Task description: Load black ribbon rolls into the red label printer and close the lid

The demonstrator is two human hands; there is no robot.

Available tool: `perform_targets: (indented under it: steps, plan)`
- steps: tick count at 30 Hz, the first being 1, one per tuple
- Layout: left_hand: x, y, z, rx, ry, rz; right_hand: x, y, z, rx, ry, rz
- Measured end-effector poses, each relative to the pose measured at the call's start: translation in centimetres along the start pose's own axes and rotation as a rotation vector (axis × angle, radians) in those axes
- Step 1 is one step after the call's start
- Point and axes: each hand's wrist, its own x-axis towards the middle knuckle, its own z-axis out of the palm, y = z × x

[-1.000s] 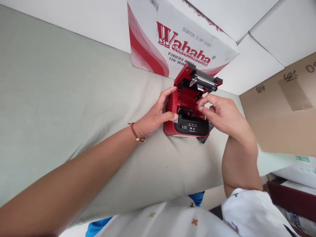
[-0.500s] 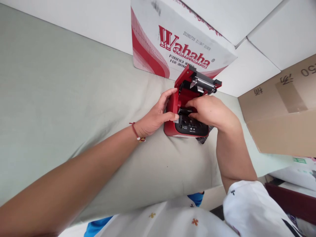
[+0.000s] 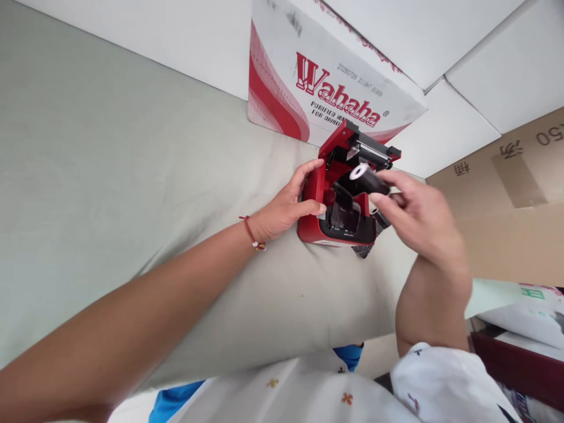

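Observation:
A red and black label printer stands on the cloth-covered surface with its lid raised. My left hand grips its left side, the fingers at the back edge and the thumb at the front inner corner. Above the printer's right side, my right hand pinches a black ribbon roll with a pale core end facing left. Dark shiny film lies inside the printer bay; whether it joins the roll I cannot tell. Another dark roll sits beside the printer's right wall, partly behind my right hand.
A white and red Wahaha carton stands against the wall behind the printer. To the right is a large brown cardboard box. Crumpled dark material lies by the printer's front right corner. The pale green cloth stretches to the left.
My right hand has come up out of the printer bay and moved right, now carrying the black ribbon roll. The left hand keeps its hold on the printer. The view has shifted slightly.

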Motion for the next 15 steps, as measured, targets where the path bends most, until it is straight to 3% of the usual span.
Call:
perform_targets:
  steps: [4,7,11,13,15]
  plan:
    - [-0.1,0.7,0.2,-0.029,-0.003,-0.043,-4.6,4.3,-1.6,0.525,0.219,0.145]
    - [-0.1,0.8,0.3,-0.033,-0.003,-0.064,-7.3,8.1,-1.3,0.659,0.276,0.34]
    - [0.0,0.3,-0.2,0.024,-0.009,-0.022,-9.6,12.6,0.5,0.542,0.173,0.546]
    - [0.2,-0.1,-0.6,0.06,-0.03,0.011,-10.0,14.3,1.2,0.355,0.131,0.59]
    - [0.3,-0.5,-0.9,0.085,-0.048,0.038,-9.7,15.4,1.6,0.162,0.183,0.601]
